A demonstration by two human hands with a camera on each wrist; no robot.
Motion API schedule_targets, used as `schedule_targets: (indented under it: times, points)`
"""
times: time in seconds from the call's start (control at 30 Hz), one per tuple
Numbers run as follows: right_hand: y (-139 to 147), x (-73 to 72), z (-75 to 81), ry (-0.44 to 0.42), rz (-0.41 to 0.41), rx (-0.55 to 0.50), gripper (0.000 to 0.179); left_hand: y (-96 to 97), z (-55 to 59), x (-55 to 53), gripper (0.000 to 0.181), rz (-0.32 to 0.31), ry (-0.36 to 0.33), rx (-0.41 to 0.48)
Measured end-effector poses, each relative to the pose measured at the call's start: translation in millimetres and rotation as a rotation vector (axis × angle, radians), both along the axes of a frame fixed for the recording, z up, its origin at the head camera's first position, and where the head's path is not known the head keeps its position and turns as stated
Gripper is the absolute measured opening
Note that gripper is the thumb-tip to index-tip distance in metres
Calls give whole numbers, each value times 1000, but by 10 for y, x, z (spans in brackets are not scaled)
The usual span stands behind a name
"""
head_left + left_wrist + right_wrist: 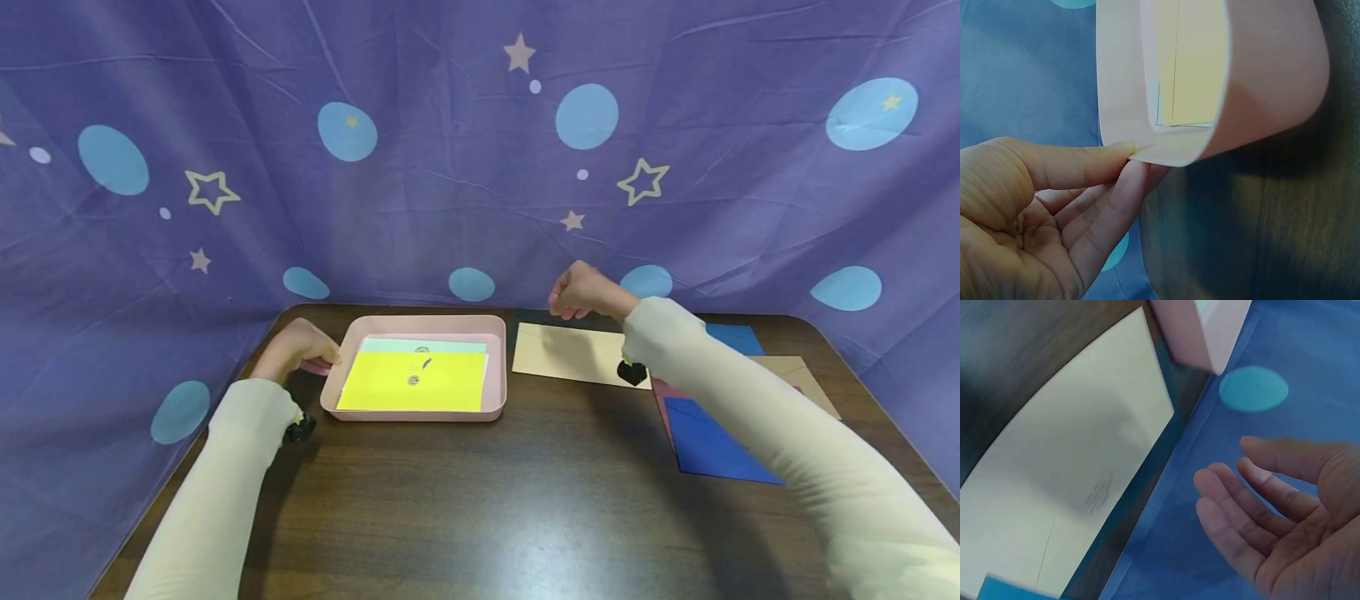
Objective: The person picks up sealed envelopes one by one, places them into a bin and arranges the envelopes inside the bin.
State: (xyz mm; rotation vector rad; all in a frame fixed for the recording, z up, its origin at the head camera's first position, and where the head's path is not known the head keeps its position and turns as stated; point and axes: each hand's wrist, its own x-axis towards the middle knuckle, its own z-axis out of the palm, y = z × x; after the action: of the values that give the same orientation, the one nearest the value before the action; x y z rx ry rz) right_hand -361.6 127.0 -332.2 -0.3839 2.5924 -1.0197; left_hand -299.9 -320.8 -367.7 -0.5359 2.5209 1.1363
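In the head view, my left hand [297, 342] is at the left end of a shallow pink tray [497, 379]. Its thumb and fingers pinch the tray's rim, as the left wrist view also shows. Inside the tray lies a yellow envelope-like sheet [412, 396] with small printed marks, over a mint-green one [457, 346]. My right hand [587, 292] hovers above the back edge of a cream envelope [551, 354]. Seen in the right wrist view, its fingers are loosely curled with nothing between them. A dark teal piece [528, 317] sticks out from behind the cream envelope.
To the right, partly hidden by my right sleeve [757, 408], lie a blue envelope [708, 446], a tan one [787, 368], a reddish-pink one and another blue one [738, 337]. A purple curtain [420, 208] hangs behind the brown table [450, 500].
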Motion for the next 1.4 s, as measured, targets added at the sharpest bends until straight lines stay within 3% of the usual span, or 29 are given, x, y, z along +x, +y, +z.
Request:
schedule_targets:
  times: [0.23,0.4,0.7,1.0,1.17,1.4]
  points:
    - [280,-43,-45,37,-13,90,22,-4,16,-1,21,4,-5,1]
    - [427,-78,-89,70,26,161,22,0,4,3,23,7,7,3]
    - [656,-185,-227,52,101,238,24,4,7,12,21,13,2,9]
    - [717,-219,-372,54,173,288,25,2,27,23,20,0,-8,5]
    - [714,-214,-446,103,216,280,27,3,29,24,16,-8,0,19]
    - [679,-211,-518,185,271,367,23,18,41,37,17,8,-10,2]
